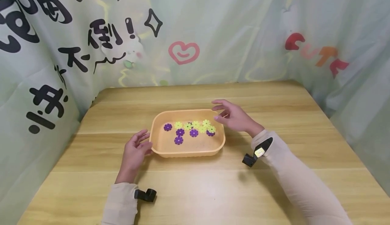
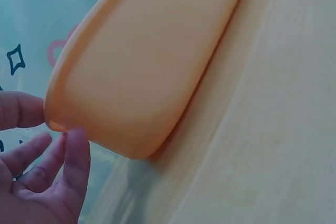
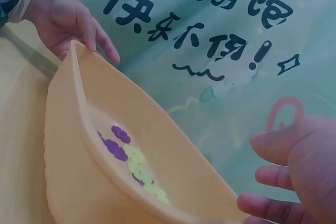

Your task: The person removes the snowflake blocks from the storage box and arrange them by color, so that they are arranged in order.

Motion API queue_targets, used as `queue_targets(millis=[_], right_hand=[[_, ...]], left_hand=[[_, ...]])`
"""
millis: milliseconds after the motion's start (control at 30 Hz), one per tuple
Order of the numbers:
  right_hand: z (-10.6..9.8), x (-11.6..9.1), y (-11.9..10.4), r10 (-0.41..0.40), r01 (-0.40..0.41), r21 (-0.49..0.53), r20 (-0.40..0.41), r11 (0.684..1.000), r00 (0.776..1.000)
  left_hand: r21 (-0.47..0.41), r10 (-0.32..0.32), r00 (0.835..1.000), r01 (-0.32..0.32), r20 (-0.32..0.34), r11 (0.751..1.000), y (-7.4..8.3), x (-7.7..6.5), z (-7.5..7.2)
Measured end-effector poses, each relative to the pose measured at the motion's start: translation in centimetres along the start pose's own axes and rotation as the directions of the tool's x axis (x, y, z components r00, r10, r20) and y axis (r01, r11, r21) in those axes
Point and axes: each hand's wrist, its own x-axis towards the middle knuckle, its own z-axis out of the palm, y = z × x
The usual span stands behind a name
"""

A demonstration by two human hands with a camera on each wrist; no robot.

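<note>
A shallow orange plastic basin [image 1: 189, 152] stands on the wooden table. Inside it lie several purple flower-shaped pieces [image 1: 178, 140] and yellow-green ones [image 1: 178, 125], gathered mostly toward the back and right; some overlap. My left hand [image 1: 136, 154] is at the basin's left end, its fingertips right at the rim, with the fingers loosely bent. In the left wrist view, fingers [image 2: 21, 109] meet the rim's corner from outside. My right hand [image 1: 233, 116] hovers by the back right corner, fingers spread and thumb apart, with nothing between them.
The wooden table [image 1: 189, 191] extends around the basin on all sides. A pale green curtain [image 1: 231, 32] with printed lettering and a pink heart hangs behind and beside it. Both wrists wear black camera mounts, such as the right wrist camera [image 1: 250, 160].
</note>
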Motion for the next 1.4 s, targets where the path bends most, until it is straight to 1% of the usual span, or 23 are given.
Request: queue_targets(millis=[100, 200, 300, 400, 567, 667, 800, 933, 1033, 1133, 1267, 1400], right_hand=[[0.2, 0.4, -0.5, -0.014, 0.014, -0.008, 0.008, 1.000, 1.000], [0.5, 0.7, -0.6, -0.019, 0.019, -0.018, 0.020, 1.000, 1.000], [0.8, 1.0, -0.6, -0.022, 0.022, -0.014, 0.041, 1.000, 0.999], [1.3, 1.3, -0.6, -0.025, 0.026, -0.025, 0.064, 0.999, 0.998], [2.1, 1.9, -0.7, 0.007, -0.002, -0.045, 0.112, 0.999, 0.994], [2.5, 2.2, -0.8, 0.020, -0.014, -0.045, 0.137, 0.999, 0.990], [3.0, 2.7, -0.9, -0.005, 0.016, -0.068, 0.171, 0.998, 0.985], [3.4, 3.4, -1.1, -0.024, 0.048, -0.110, 0.212, 0.993, 0.977], [3.6, 3.9, -1.3, -0.024, 0.058, -0.132, 0.245, 0.990, 0.969], [3.7, 4.3, -1.5, -0.018, 0.061, -0.148, 0.275, 0.987, 0.961], [3.9, 4.8, -1.8, -0.012, 0.067, -0.182, 0.288, 0.981, 0.958], [4.4, 5.2, -1.7, -0.013, 0.082, -0.217, 0.304, 0.973, 0.952]], left_hand=[[-0.074, -0.029, 0.999, 0.030, 0.016, 0.997, 0.1, 0.2, -0.1], [-0.138, -0.062, 0.998, 0.065, 0.029, 0.988, 0.0, 0.3, -0.2], [-0.179, -0.082, 0.996, 0.087, 0.038, 0.980, -0.1, 0.2, -0.3], [-0.208, -0.084, 0.996, 0.090, 0.039, 0.974, -0.2, 0.2, -0.4], [-0.223, -0.066, 0.997, 0.072, 0.035, 0.972, -0.3, -0.1, -0.6], [-0.234, -0.036, 0.999, 0.045, 0.040, 0.971, -0.5, -0.3, -0.5], [-0.262, -0.003, 0.999, 0.012, 0.037, 0.965, -0.8, -0.3, -0.5], [-0.289, -0.001, 1.000, 0.008, 0.025, 0.957, -0.8, -0.3, -0.3], [-0.287, -0.001, 1.000, 0.008, 0.023, 0.958, -0.8, -0.2, -0.4], [-0.266, 0.000, 1.000, 0.007, 0.026, 0.964, -0.6, -0.1, -0.5], [-0.237, 0.009, 0.999, 0.002, 0.046, 0.972, -0.4, 0.0, -0.5], [-0.220, -0.010, 0.998, 0.022, 0.056, 0.975, -0.5, -0.2, -0.6]])
